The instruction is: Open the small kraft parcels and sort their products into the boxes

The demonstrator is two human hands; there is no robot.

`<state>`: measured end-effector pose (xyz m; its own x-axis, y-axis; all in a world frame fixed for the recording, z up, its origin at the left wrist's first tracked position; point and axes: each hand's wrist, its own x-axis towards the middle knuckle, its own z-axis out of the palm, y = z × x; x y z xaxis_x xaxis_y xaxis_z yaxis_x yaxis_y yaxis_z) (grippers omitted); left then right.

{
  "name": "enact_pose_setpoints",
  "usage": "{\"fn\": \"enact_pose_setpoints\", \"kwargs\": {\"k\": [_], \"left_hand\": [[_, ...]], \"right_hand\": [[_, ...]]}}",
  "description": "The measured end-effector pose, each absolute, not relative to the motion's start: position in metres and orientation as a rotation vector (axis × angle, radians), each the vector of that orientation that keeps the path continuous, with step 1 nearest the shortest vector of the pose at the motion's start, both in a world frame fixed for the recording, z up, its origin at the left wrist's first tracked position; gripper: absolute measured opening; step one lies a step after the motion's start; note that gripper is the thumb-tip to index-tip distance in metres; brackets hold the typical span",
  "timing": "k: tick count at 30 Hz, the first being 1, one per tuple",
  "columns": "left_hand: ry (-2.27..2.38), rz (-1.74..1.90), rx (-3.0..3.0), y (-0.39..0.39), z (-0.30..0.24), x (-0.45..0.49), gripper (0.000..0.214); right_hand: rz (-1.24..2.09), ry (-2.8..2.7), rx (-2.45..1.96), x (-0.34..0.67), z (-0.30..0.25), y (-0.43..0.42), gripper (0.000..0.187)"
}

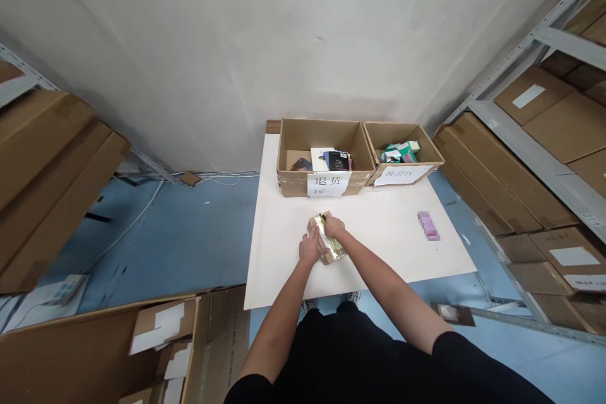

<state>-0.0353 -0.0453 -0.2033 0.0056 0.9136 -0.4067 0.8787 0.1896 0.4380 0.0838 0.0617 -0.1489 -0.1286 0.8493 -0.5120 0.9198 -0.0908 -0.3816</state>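
Note:
A small brown cardboard box lies on the white table with a shiny gold packet on top of it. My left hand is pressed against the box's left side, fingers curled around its edge. My right hand is closed on the far end of the gold packet, beside a small dark item at the box's top edge. Both arms reach forward from the bottom of the head view.
Two open cartons stand at the table's far edge: the left one holds books and packets, the right one green and white packs; each bears a paper label. A pink object lies at right. Shelves with cartons flank both sides.

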Motion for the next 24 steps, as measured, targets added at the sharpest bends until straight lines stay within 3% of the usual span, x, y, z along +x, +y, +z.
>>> {"fn": "enact_pose_setpoints", "kwargs": {"k": [7, 18, 24], "left_hand": [[1.886, 0.105, 1.668, -0.049, -0.201, -0.038, 0.102], [1.874, 0.08, 1.714, -0.049, -0.202, -0.036, 0.104], [1.966, 0.081, 1.704, -0.051, -0.201, -0.012, 0.102]], "right_hand": [[-1.086, 2.034, 1.988, 0.108, -0.158, 0.041, 0.047], [-1.165, 1.968, 1.913, 0.186, -0.166, -0.047, 0.019], [-1.133, 2.049, 2.025, 0.232, -0.158, -0.045, 0.027]]}}
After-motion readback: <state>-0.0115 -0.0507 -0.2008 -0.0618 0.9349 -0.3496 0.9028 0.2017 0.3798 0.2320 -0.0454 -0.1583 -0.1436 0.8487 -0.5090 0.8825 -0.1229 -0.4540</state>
